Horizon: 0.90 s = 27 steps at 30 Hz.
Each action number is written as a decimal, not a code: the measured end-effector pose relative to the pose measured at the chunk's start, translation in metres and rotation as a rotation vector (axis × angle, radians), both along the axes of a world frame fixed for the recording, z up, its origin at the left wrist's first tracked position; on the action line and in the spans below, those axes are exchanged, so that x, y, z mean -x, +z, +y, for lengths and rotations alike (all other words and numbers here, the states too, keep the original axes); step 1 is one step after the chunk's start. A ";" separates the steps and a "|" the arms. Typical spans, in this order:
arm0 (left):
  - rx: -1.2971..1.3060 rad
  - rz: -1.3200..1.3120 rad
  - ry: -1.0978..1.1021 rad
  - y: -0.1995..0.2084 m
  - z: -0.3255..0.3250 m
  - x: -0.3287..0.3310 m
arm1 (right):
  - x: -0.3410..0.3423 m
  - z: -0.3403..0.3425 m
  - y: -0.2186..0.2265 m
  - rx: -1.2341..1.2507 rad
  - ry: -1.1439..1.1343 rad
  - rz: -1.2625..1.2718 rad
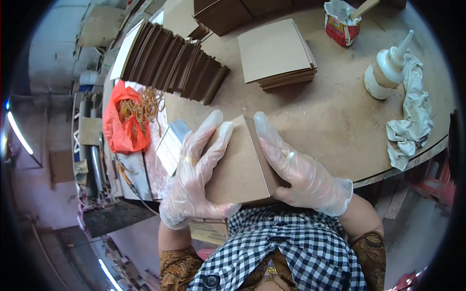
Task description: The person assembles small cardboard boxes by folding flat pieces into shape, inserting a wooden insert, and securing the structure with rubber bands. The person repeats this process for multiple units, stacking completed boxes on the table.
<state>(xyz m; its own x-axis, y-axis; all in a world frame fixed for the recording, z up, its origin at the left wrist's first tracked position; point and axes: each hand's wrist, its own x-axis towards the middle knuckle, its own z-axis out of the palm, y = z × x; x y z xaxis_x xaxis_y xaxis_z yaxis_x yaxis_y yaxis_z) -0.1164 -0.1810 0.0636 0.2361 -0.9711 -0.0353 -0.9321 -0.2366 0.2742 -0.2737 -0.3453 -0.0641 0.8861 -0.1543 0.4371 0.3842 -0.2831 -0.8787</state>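
Between my two gloved hands is a brown cardboard box [236, 169], held close to my body at the table's near edge. My left hand [196, 169] wears a clear plastic glove and presses the box's left side, thumb along the near edge. On the right side, my right hand [296, 169], gloved the same way, lies against the other face with its fingers pointing away from me. The box's underside and whether it is open below are hidden. Just beyond it lies a stack of flat cardboard panels [276, 51].
A leaning row of brown boards [170, 63] stands far left, beside a red plastic bag [125, 116] of rubber bands. At right are a white glue bottle [384, 72], a crumpled cloth [411, 111] and a red carton [342, 24] with a stick. Dark brown boxes [228, 14] sit at the back.
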 end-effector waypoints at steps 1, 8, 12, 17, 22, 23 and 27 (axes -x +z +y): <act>-0.049 -0.030 -0.012 0.004 0.002 -0.001 | 0.001 -0.002 0.002 0.020 0.006 -0.020; 0.459 0.240 0.079 -0.016 0.025 -0.010 | 0.012 -0.035 0.063 0.001 0.124 0.279; 0.920 0.823 0.473 -0.049 0.019 0.016 | -0.023 -0.028 0.040 -0.474 -0.016 -0.038; 1.100 1.108 0.519 -0.062 0.000 0.030 | -0.049 0.001 0.045 -0.669 -0.008 0.099; 0.964 0.972 0.443 -0.082 0.008 0.023 | -0.057 0.017 0.038 -0.762 -0.040 0.063; 0.962 0.977 0.459 -0.084 0.009 0.024 | -0.057 0.019 0.040 -0.785 -0.041 0.070; 0.962 1.023 0.538 -0.066 0.000 0.036 | -0.056 0.022 0.041 -0.836 -0.064 0.108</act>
<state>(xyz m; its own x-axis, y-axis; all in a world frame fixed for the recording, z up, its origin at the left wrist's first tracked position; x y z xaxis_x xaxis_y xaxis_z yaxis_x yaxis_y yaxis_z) -0.1524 -0.1808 -0.0029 0.8303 -0.5266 0.1824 -0.1107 0.1648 0.9801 -0.2173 -0.3232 -0.0228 0.8948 -0.4408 0.0707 0.2918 0.4578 -0.8398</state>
